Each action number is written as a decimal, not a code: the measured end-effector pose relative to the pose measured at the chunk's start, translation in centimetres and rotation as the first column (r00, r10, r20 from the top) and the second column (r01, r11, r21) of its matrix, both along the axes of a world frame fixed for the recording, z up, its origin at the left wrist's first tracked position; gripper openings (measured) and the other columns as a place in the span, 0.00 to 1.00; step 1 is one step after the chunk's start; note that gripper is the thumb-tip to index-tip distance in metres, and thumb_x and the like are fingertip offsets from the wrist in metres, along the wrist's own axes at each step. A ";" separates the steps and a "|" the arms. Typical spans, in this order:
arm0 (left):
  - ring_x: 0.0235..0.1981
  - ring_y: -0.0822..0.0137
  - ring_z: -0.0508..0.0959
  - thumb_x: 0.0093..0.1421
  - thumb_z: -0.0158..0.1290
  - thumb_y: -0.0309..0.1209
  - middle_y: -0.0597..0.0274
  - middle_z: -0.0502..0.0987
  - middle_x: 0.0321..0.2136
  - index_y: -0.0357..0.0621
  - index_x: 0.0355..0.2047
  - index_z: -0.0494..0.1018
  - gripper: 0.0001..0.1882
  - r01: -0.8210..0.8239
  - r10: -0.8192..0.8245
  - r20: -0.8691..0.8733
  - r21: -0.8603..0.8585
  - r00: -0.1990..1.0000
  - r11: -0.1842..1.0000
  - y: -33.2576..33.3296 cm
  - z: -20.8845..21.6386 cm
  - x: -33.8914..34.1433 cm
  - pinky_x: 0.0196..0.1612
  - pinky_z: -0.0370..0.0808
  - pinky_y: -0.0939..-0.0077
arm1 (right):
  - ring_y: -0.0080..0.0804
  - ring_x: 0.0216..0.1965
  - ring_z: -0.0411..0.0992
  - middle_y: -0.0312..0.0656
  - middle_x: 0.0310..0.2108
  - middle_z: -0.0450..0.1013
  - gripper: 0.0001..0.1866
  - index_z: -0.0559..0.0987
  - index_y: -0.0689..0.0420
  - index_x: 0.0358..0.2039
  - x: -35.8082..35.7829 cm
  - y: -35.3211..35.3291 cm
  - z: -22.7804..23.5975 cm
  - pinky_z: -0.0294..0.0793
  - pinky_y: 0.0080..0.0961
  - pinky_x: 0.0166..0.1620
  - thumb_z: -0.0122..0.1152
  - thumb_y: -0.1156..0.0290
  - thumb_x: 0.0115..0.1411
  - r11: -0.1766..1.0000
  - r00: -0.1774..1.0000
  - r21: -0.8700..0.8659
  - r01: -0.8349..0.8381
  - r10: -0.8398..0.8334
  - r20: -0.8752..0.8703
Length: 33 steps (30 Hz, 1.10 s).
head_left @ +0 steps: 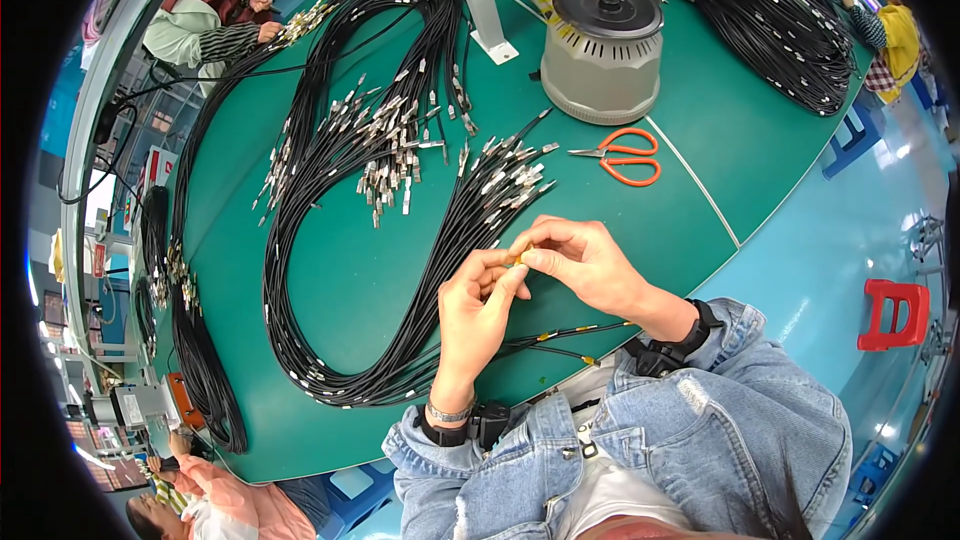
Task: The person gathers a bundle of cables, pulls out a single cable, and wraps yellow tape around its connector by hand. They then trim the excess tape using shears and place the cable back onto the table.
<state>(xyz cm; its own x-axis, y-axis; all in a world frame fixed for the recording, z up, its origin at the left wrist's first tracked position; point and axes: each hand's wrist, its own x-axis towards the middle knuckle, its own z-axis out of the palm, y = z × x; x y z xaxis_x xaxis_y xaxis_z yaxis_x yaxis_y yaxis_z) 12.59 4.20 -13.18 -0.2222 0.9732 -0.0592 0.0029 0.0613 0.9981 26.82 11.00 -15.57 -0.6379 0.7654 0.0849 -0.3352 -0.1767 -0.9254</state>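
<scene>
My left hand (474,312) and my right hand (588,262) meet over the green table, fingertips pinched together. Between them shows a bit of a small yellow piece (522,256), mostly hidden by the fingers; its exact kind I cannot make out. Just beyond lies a bundle of black cables (278,290), curving in a wide U, with silvery connectors (505,180) at its near end. Several cable ends with yellow tips (588,360) lie by the table edge below my hands. Orange-handled scissors (630,158) rest open to the upper right of my right hand.
A grey round machine (603,65) with a black top stands at the back, beside a metal post (480,5). More cable coils (770,25) lie at the far right. Other people work around the table. A red stool (893,315) stands on the blue floor at right.
</scene>
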 end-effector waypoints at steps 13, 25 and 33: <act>0.18 0.82 0.69 0.58 0.53 0.26 0.67 0.74 0.17 0.36 0.30 0.74 0.05 0.144 -0.109 -0.482 0.036 0.869 0.989 -0.4 -1.3 0.2 0.20 0.63 0.88 | 0.14 0.17 0.53 0.28 0.20 0.62 0.12 0.73 0.63 0.38 0.8 10.2 4.3 0.55 0.16 0.24 0.56 0.68 0.58 0.863 0.872 -0.226 0.452 -0.481 -0.093; 0.18 0.77 0.69 0.58 0.53 0.28 0.66 0.74 0.18 0.36 0.30 0.74 0.06 0.130 -0.181 -0.299 -0.183 0.937 0.974 -0.7 -1.9 -1.3 0.23 0.65 0.82 | 0.14 0.15 0.50 0.27 0.16 0.58 0.07 0.72 0.60 0.30 -2.3 14.5 3.5 0.53 0.17 0.23 0.59 0.70 0.57 0.800 0.818 -0.242 0.549 -0.574 -0.044; 0.30 0.58 0.72 0.51 0.56 0.23 0.59 0.74 0.26 0.39 0.29 0.74 0.05 0.053 0.189 -0.805 0.263 0.563 0.963 -0.6 -2.8 -3.7 0.34 0.69 0.70 | 0.15 0.14 0.48 0.26 0.14 0.57 0.06 0.73 0.60 0.30 -2.5 14.4 2.5 0.53 0.15 0.25 0.58 0.72 0.57 0.824 0.847 -0.350 0.445 -0.514 -0.134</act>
